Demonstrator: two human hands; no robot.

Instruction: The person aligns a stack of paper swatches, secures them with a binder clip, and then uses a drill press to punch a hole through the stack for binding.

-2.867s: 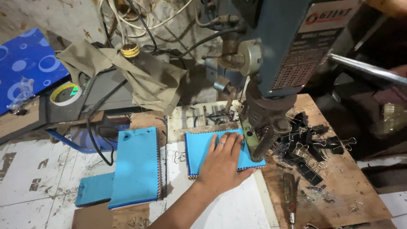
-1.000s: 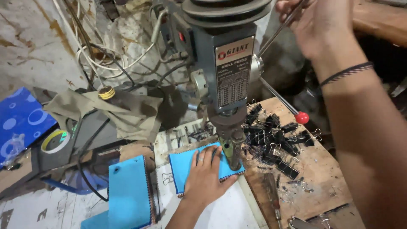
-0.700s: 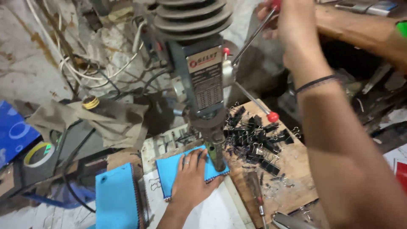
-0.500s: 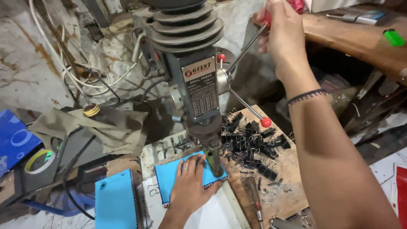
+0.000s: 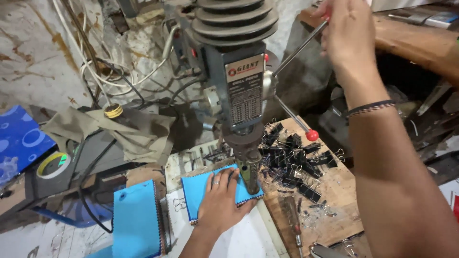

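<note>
My left hand [image 5: 221, 199] lies flat on a stack of blue fabric swatches [image 5: 200, 190] under the spindle [image 5: 250, 169] of a blue drill press [image 5: 241, 81]. A ring sits on one finger. The spindle's tip meets the stack's right edge. My right hand [image 5: 347, 29] is raised at the top right, closed around a metal feed lever [image 5: 300, 48] of the press. A second lever with a red knob [image 5: 312, 135] points down to the right.
A pile of black binder clips [image 5: 294, 157] lies on the wooden board right of the spindle, with a screwdriver [image 5: 291, 217] below. Another blue swatch stack [image 5: 136, 217] sits to the left. Tape roll [image 5: 52, 164], olive cloth [image 5: 131, 131] and cables [image 5: 105, 71] are behind.
My right hand has come up onto the feed lever and shifted slightly with it. The view has tilted and swung. My left hand stays pressed on the blue stack.
</note>
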